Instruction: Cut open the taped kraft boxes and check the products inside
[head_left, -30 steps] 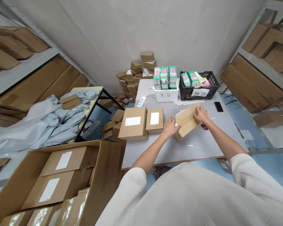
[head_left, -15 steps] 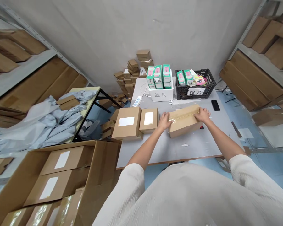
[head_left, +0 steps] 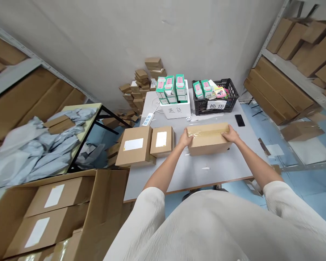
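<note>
A long brown cardboard box (head_left: 209,143) with clear tape along its top lies on the grey table (head_left: 163,178). My left hand (head_left: 185,138) grips its left end, thumb on the top. At the right end, my right hand (head_left: 230,135) is closed round the corner, thumb on the upper face. To the left sit a small labelled box (head_left: 157,148) and a larger labelled box (head_left: 133,154). Behind stand a white bin (head_left: 176,111) of green-and-pink packs and a black crate (head_left: 233,98) holding similar packs.
A black phone (head_left: 239,120) lies at the table's right. A big open carton (head_left: 103,203) with labelled boxes stands at lower left, near a side table (head_left: 91,127) with grey bags. Shelves (head_left: 282,65) of boxes flank both sides; more boxes (head_left: 141,87) are stacked behind.
The held box has turned so its long side lies nearly level across the view. Both hands remain on its ends. The whole scene has shifted left in view.
</note>
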Available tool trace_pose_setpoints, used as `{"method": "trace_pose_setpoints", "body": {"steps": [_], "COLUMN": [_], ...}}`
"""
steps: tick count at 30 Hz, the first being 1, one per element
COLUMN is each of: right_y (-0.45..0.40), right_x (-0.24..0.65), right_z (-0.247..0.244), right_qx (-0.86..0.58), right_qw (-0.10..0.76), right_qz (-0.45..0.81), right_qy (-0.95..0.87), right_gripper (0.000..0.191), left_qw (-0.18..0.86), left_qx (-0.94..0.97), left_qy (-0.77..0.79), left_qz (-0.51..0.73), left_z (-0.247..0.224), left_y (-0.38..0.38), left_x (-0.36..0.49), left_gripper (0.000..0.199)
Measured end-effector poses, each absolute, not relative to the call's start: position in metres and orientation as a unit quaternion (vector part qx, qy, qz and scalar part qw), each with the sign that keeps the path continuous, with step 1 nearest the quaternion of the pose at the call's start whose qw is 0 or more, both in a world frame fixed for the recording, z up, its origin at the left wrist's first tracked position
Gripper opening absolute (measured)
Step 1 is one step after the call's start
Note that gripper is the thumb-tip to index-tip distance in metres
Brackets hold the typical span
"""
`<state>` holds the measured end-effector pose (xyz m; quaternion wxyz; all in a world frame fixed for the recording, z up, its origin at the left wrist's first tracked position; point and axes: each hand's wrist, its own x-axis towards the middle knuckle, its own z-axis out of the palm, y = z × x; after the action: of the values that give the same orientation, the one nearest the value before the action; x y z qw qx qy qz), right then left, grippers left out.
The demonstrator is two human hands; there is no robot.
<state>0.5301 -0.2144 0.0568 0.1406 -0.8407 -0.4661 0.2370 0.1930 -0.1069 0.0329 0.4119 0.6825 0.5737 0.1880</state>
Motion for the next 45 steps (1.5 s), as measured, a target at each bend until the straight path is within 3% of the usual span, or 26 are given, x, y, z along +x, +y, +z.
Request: {"method": "trace_pose_setpoints", "body": {"steps": [4, 16, 21, 25, 30, 33, 35, 40, 45], "right_y": [-0.205, -0.207, -0.218, -0.218, -0.210, -0.208, -0.208, -0.205, -0.205], "right_x": [0.539, 0.560, 0.548, 0.550, 0.564, 0.567, 0.566, 0.558, 0.543], "right_z": [0.051, 0.051, 0.052, 0.052, 0.053, 0.052, 0.051, 0.047, 0.039], "right_qx": [-0.817, -0.769, -0.752, -0.770, -0.804, -0.804, -0.789, -0.772, -0.774], "right_qw": [0.163, 0.265, 0.293, 0.274, 0.211, 0.208, 0.226, 0.220, 0.179], "right_qz": [0.234, 0.260, 0.290, 0.290, 0.332, 0.377, 0.402, 0.392, 0.374], "right_qy": [-0.501, -0.520, -0.515, -0.499, -0.445, -0.410, -0.406, -0.449, -0.478], "right_gripper": [0.100, 0.107, 0.099, 0.075, 0.058, 0.042, 0.041, 0.051, 0.062], "left_qw": [0.413, 0.373, 0.330, 0.361, 0.391, 0.389, 0.407, 0.487, 0.492], "left_qx": [0.658, 0.676, 0.696, 0.672, 0.625, 0.616, 0.605, 0.569, 0.564], "left_qy": [0.592, 0.571, 0.569, 0.585, 0.639, 0.662, 0.663, 0.637, 0.640], "left_qz": [0.215, 0.278, 0.289, 0.276, 0.219, 0.179, 0.170, 0.182, 0.177], "left_z": [0.034, 0.033, 0.025, 0.025, 0.032, 0.034, 0.033, 0.028, 0.015], "left_y": [-0.112, -0.133, -0.141, -0.152, -0.155, -0.149, -0.145, -0.139, -0.141], "left_x": [0.191, 0.192, 0.171, 0.165, 0.164, 0.166, 0.168, 0.170, 0.178], "left_gripper": [0.098, 0.097, 0.099, 0.110, 0.068, 0.055, 0.053, 0.068, 0.084]}}
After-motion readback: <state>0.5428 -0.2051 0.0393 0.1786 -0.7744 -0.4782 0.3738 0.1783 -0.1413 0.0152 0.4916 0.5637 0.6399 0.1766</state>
